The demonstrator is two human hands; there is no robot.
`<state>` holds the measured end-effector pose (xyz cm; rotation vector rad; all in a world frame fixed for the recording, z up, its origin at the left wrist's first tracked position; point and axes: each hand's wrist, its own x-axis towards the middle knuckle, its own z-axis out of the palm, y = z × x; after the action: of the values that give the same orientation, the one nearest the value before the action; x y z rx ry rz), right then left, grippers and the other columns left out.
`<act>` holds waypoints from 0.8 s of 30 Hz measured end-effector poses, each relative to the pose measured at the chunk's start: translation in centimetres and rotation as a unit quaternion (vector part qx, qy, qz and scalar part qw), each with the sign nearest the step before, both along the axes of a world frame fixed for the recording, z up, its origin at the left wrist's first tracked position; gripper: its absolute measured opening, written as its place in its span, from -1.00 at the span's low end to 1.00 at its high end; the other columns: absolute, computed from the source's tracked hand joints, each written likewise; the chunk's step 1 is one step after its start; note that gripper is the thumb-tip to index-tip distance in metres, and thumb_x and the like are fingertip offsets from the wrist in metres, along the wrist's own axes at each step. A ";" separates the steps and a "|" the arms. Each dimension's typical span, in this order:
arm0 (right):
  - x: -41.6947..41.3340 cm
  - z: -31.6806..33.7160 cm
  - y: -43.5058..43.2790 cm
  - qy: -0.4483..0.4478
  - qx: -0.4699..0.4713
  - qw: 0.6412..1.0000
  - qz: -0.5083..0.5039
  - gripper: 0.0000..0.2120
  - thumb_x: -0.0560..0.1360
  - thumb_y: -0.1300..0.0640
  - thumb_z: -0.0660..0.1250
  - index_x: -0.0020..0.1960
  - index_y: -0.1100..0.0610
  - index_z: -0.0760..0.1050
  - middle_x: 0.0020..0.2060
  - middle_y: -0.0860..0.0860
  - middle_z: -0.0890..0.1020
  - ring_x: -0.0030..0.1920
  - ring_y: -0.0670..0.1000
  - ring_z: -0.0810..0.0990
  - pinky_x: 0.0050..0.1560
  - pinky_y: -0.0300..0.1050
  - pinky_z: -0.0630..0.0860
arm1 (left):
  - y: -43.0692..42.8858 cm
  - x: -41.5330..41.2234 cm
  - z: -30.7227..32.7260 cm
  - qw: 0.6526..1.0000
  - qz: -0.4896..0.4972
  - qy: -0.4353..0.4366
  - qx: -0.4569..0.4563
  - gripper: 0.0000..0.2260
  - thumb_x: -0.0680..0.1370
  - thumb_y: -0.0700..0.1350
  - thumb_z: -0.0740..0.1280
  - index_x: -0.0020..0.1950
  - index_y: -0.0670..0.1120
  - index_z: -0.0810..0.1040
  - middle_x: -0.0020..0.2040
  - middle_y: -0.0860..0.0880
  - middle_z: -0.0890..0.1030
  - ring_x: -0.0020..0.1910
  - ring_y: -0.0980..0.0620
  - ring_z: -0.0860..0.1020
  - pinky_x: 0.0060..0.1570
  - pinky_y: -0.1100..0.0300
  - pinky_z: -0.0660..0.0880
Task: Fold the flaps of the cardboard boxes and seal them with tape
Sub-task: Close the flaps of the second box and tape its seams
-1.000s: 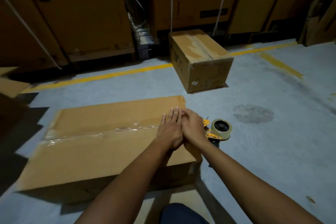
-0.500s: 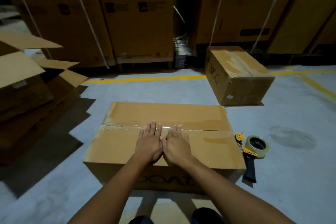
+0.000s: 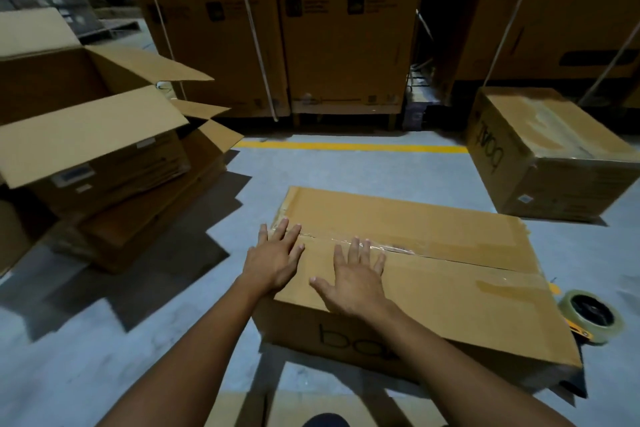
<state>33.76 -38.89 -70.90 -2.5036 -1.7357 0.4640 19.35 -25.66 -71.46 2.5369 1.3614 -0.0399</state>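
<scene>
Both grips flat, released on taped box (image 3: pixel 433 291); tape dispenser (image 3: pixel 594 317) right, open boxes (image 3: pixel 86 149) left.

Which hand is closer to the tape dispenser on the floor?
The right hand. It lies flat on the box near the taped seam, with the tape dispenser further to its right on the floor. The left hand rests at the box's far left end.
</scene>
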 end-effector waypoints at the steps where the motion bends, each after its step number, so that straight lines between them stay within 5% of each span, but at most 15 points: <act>1: 0.4 -0.1 -0.5 0.002 -0.006 0.999 0.033 -0.03 0.49 -0.52 0.02 0.66 0.05 -0.12 0.62 0.20 -0.21 0.58 0.30 -0.32 0.46 0.47 -0.33 | 0.2 -0.2 0.0 1.000 -0.002 -0.009 -0.001 -0.47 0.65 0.28 -0.07 0.61 0.21 0.02 0.64 0.11 -0.04 0.59 -0.21 -0.01 0.41 -0.27 0.26; 5: 1.9 0.1 -1.4 -0.039 -0.054 0.987 0.146 0.18 0.33 -0.57 0.25 0.65 0.02 -0.19 0.62 0.16 -0.24 0.58 0.31 -0.33 0.42 0.56 -0.30 | 1.0 -0.6 0.1 0.999 -0.012 -0.037 0.006 -0.47 0.66 0.27 -0.02 0.61 0.15 0.13 0.64 0.07 0.01 0.49 -0.13 0.32 0.35 -0.11 0.36; 10: 2.2 2.1 -0.4 -0.035 -0.060 0.980 0.185 0.03 0.35 -0.34 0.47 0.63 -0.06 0.02 0.63 0.16 -0.04 0.59 0.37 -0.14 0.45 0.53 -0.12 | 0.0 -0.6 0.3 0.999 0.011 -0.036 0.026 -0.49 0.68 0.21 -0.02 0.61 0.08 0.14 0.64 0.04 0.01 0.46 -0.10 0.38 0.32 -0.10 0.37; 15: 4.0 3.9 0.7 -0.038 -0.071 0.968 0.236 -0.11 0.39 -0.13 0.55 0.60 -0.14 0.17 0.63 0.05 0.09 0.62 0.20 -0.04 0.49 0.47 -0.03 | -2.7 -0.4 0.8 0.995 0.090 -0.028 0.026 -0.50 0.70 0.15 -0.04 0.62 0.01 0.09 0.64 -0.04 -0.03 0.35 -0.16 0.48 0.24 -0.05 0.46; 20: 6.5 4.3 -0.4 -0.005 -0.069 0.984 0.163 -0.21 0.48 0.20 0.42 0.56 -0.26 0.20 0.64 0.00 0.06 0.63 0.18 -0.06 0.50 0.46 -0.05 | -7.1 1.5 0.8 0.984 0.172 -0.040 -0.004 -0.49 0.70 0.10 0.01 0.61 -0.08 0.07 0.63 -0.16 -0.08 0.34 -0.23 0.48 0.26 -0.08 0.46; 24: 5.8 2.8 -1.7 0.020 0.007 0.999 0.023 -0.38 0.54 0.26 0.32 0.51 -0.19 0.33 0.58 0.04 0.24 0.60 0.22 0.05 0.47 0.54 -0.01 | -8.9 3.1 0.7 0.984 0.164 -0.074 0.017 -0.58 0.70 0.05 0.06 0.52 -0.09 0.26 0.57 -0.20 0.11 0.23 -0.20 0.55 0.19 0.00 0.51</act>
<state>39.56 -40.63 -68.05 -2.4319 -1.7792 0.5015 22.41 -34.56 -70.78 2.2565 1.7087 0.2316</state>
